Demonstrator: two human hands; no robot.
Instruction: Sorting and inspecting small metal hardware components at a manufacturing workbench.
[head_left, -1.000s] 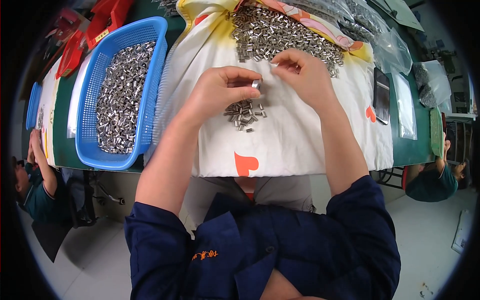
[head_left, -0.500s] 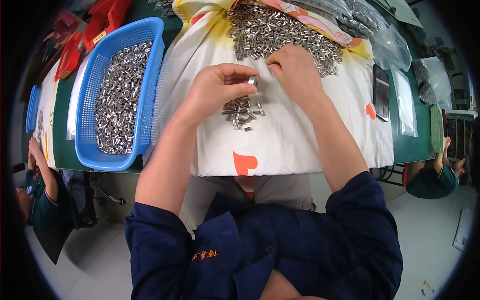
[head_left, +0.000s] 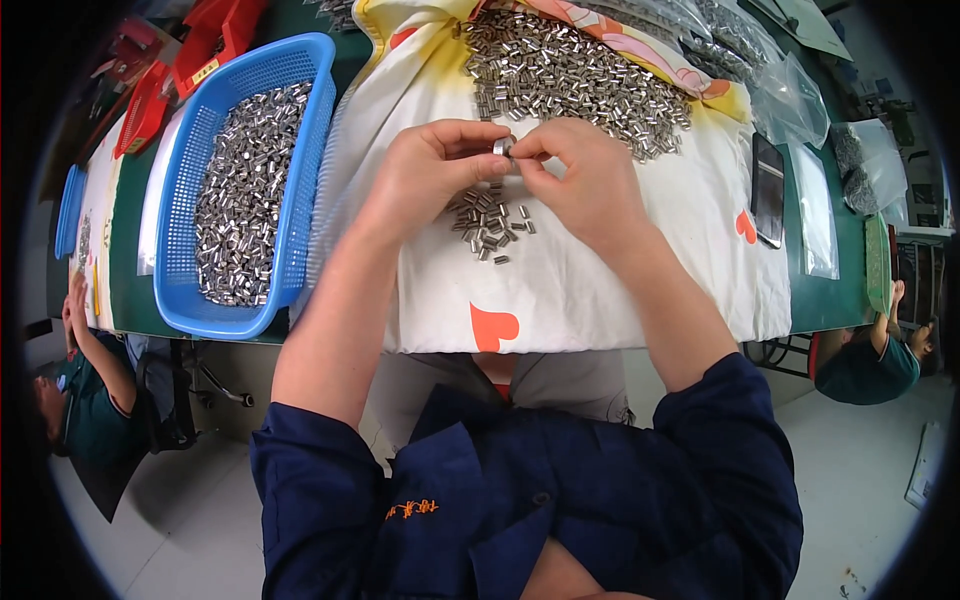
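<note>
My left hand (head_left: 425, 175) is closed, thumb and fingers pinching a small silver metal ring (head_left: 501, 147). Close against it, the fingertips of my right hand (head_left: 585, 185) are pinched together. Whatever they hold is too small and hidden to make out. Below my hands a small pile of short metal cylinders (head_left: 485, 228) lies on a white patterned cloth (head_left: 600, 310). Beyond my hands spreads a larger heap of the same cylinders (head_left: 570, 80).
To the left, a blue plastic basket (head_left: 322, 130) holds many metal pieces. Red bins (head_left: 215, 45) stand at the far left. A phone (head_left: 768, 190) and clear plastic bags (head_left: 815, 210) lie to the right. One person (head_left: 100, 385) sits at each side.
My right hand has come from the edge of the large heap toward me and left, meeting the ring in my left hand. My left hand has stayed nearly in place.
</note>
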